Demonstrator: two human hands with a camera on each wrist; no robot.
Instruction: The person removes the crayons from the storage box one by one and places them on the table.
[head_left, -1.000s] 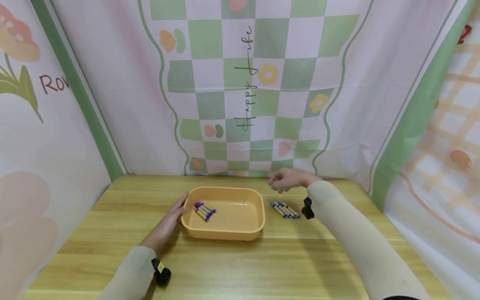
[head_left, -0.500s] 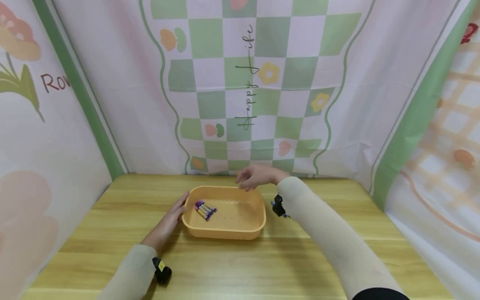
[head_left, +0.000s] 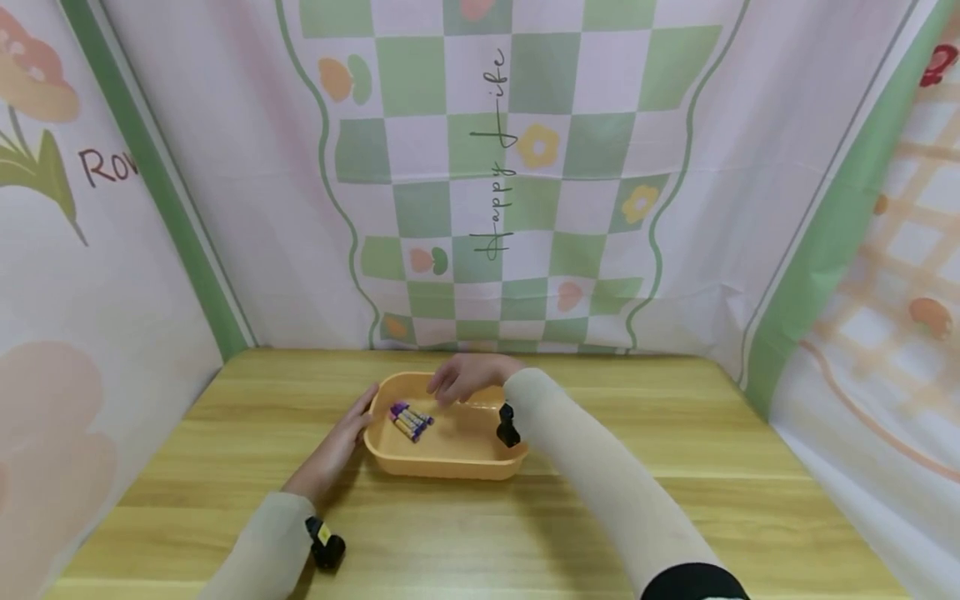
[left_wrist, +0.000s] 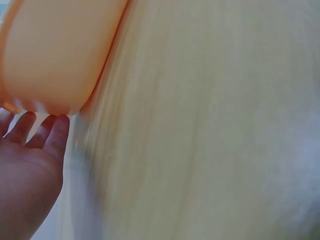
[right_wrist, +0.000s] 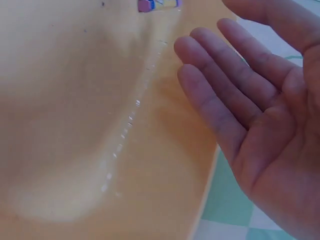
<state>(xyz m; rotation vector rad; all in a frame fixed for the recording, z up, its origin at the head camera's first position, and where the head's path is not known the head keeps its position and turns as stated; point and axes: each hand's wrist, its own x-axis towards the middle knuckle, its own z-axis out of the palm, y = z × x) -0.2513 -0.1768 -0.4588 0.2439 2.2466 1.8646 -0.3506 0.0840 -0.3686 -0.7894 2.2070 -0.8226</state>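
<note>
A shallow orange plastic tray (head_left: pixel 450 469) stands on the wooden table, and purple-tipped crayons (head_left: pixel 410 422) lie together at its left end. My left hand (head_left: pixel 335 446) touches the tray's left side; in the left wrist view its fingertips (left_wrist: pixel 60 125) are against the outer wall. Above the tray's far part hovers my right hand (head_left: pixel 472 375). The right wrist view shows that hand's palm bare and its fingers (right_wrist: pixel 210 102) loosely extended, with one crayon end (right_wrist: pixel 157 5) at the top edge.
The wooden table (head_left: pixel 247 433) extends around the tray, up to a patterned cloth (head_left: pixel 480 250) at the back. My right sleeve (head_left: pixel 592 475) crosses the table to the right of the tray and covers the spot where blue crayons lay earlier.
My right hand has moved left, from beyond the blue crayons at the right to over the tray. My left hand, the tray and the purple crayons have stayed put.
</note>
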